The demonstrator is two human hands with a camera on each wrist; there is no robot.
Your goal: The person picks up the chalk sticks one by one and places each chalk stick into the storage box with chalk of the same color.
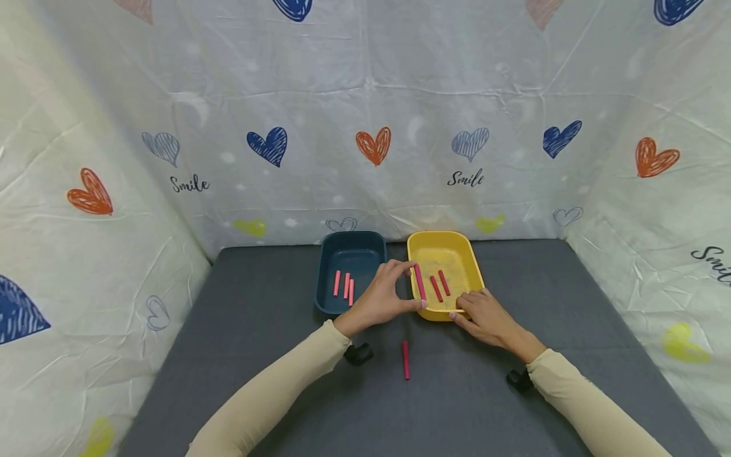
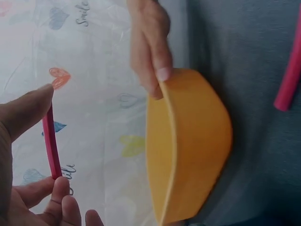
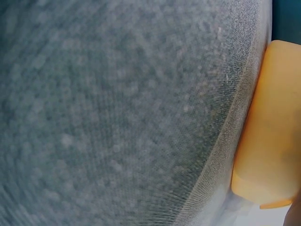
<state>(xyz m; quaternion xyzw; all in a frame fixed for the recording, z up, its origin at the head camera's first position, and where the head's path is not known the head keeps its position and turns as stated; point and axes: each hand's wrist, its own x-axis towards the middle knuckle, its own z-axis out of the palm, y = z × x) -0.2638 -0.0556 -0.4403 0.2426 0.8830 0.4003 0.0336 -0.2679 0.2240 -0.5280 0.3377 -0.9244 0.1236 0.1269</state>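
My left hand [image 1: 388, 295] pinches a red stick [image 1: 419, 282] end to end between thumb and fingers, just over the left rim of the yellow tray [image 1: 421, 245]. In the left wrist view the same red stick [image 2: 51, 143] spans between my thumb and fingertips beside the yellow tray [image 2: 197, 141]. My right hand [image 1: 485, 314] grips the tray's near right rim, its fingers [image 2: 153, 52] curled over the edge. Two red sticks [image 1: 440, 285] lie inside the yellow tray. Three red sticks [image 1: 344, 285] lie in the dark blue tray [image 1: 325, 266]. Another red stick [image 1: 405, 359] lies on the grey table.
The grey table [image 1: 257, 330] is walled on three sides by white cloth printed with hearts [image 1: 374, 145]. The two trays stand side by side at the table's back middle. The right wrist view shows only grey cloth [image 3: 117, 113] and a yellow tray corner [image 3: 268, 141].
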